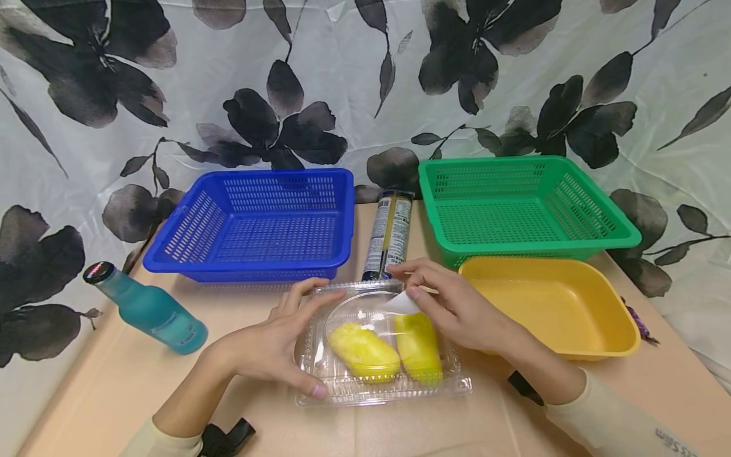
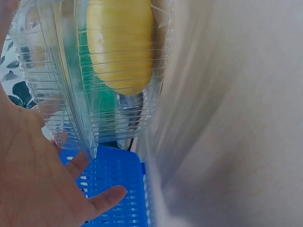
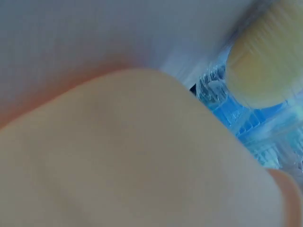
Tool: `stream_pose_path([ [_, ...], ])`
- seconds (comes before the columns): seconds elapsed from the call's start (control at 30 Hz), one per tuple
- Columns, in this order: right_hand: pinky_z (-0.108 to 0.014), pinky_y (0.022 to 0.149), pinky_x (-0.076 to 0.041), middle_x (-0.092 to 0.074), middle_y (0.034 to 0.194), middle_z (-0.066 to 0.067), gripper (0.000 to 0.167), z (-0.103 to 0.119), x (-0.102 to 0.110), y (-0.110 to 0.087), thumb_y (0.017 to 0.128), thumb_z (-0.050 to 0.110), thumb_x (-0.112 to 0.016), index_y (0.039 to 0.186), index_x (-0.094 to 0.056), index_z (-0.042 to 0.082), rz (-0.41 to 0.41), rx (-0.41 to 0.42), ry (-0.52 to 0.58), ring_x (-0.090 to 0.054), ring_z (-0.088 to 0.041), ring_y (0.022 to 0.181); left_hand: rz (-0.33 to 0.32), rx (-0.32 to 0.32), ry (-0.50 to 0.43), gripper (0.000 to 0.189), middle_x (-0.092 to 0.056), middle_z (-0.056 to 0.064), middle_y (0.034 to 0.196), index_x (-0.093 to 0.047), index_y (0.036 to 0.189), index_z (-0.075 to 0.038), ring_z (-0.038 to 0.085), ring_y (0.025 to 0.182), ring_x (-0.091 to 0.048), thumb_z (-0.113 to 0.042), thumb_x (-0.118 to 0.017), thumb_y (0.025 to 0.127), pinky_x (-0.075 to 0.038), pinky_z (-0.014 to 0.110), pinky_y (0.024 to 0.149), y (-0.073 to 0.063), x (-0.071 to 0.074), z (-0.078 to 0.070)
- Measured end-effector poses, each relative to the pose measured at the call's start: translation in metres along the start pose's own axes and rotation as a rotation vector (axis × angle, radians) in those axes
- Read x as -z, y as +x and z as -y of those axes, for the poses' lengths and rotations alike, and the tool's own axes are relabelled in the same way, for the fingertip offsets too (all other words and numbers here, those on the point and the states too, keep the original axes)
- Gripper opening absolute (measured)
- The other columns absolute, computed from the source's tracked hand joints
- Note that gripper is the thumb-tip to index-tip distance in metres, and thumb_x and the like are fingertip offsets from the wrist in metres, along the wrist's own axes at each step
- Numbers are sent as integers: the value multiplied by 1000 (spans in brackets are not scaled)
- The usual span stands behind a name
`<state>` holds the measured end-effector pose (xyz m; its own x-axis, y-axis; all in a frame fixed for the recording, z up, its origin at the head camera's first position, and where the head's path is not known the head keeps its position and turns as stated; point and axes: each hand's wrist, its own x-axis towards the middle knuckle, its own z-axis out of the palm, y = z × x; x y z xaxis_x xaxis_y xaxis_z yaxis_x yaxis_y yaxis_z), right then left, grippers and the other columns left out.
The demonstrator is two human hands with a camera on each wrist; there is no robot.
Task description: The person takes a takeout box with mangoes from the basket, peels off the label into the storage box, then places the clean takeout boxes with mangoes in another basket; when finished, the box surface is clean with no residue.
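A clear plastic clamshell container (image 1: 388, 397) holds two yellow oblong pieces, the left one (image 1: 365, 352) slanted and the right one (image 1: 419, 349) more upright in the head view. My left hand (image 1: 268, 346) grips the container's left side, thumb along the front and fingers at the back corner. Over the lid's right part, my right hand (image 1: 457, 308) pinches a white sticker (image 1: 404, 304) between thumb and fingers. The left wrist view shows the lid edge beside my left palm (image 2: 33, 175). My right fingertips are hidden in the right wrist view.
Behind the container lies a cylindrical can (image 1: 389, 235), between a blue basket (image 1: 248, 276) and a green basket (image 1: 537, 247). A yellow tub (image 1: 632, 336) stands at the right, with a small purple item (image 1: 639, 324) past it. A teal bottle (image 1: 160, 314) lies at the left.
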<state>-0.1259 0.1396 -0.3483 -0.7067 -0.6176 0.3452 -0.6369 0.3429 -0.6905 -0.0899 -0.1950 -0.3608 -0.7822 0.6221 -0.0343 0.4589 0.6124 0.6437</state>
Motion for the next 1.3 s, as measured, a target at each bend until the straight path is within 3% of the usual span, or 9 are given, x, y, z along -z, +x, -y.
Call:
stream_pose_path([
  [0.27,-47,104,-52,-56,146,2,22,3,15,-3,109,16,-49,124,-64,21,0,-37,64,-55,-20,135,1,-2,0,124,-5,8,166,-21,161,-42,44,150,-11,-62,-92,62,-20,84,105,0,-1,2],
  [0.53,-26,93,-53,-59,141,-6,18,-4,38,-9,105,4,-54,106,-66,18,-58,24,-7,-56,-22,128,-3,-3,-10,123,-5,6,165,-21,161,-41,43,150,-11,-61,-92,62,-20,84,105,-1,-2,3],
  [0.97,-22,82,-53,-62,136,-2,27,-16,78,-27,103,-4,-54,101,-68,20,-76,25,-48,-56,-9,123,3,10,-13,124,-5,3,165,-20,160,-47,38,151,-9,-64,-91,60,-20,81,108,0,-1,1],
  [1.23,-19,79,-52,-62,134,3,32,-21,99,-36,102,-5,-55,119,-70,18,-50,2,-104,-56,-5,121,9,11,-3,124,-5,7,166,-20,161,-44,37,151,-8,-65,-91,61,-20,81,109,0,0,2],
  [1.3,-19,79,-53,-63,133,1,30,-22,103,-38,101,-4,-57,114,-70,20,-35,-6,-130,-56,-7,120,10,14,-4,124,-5,8,166,-20,161,-45,37,151,-8,-65,-91,61,-19,81,109,0,0,2],
])
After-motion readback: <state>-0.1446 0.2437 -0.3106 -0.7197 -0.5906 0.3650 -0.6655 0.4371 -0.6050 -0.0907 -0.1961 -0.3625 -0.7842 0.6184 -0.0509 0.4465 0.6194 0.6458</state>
